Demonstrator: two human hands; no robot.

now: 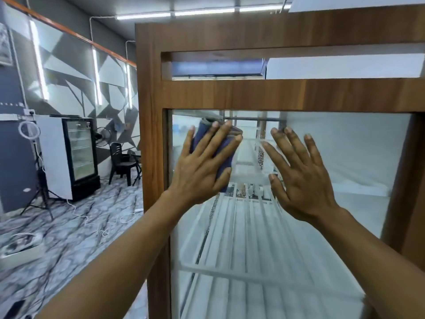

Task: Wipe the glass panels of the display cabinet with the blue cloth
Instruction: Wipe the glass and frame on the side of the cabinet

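The display cabinet has a brown wooden frame point(151, 139) and a tall glass panel point(333, 162) with white wire shelves behind it. My left hand point(202, 164) presses a folded blue cloth point(226, 155) flat against the upper left part of the glass, fingers straight and spread over it. My right hand point(301, 173) lies flat on the glass just to the right of the cloth, fingers spread, holding nothing. A smaller glass pane point(218, 67) sits above the wooden crossbar.
To the left, a marble-patterned floor point(76, 226) carries loose white cables and a power strip point(20, 242). A glass-door fridge point(80, 153), a ring light on a tripod point(39, 180) and dark chairs point(124, 162) stand by the far wall.
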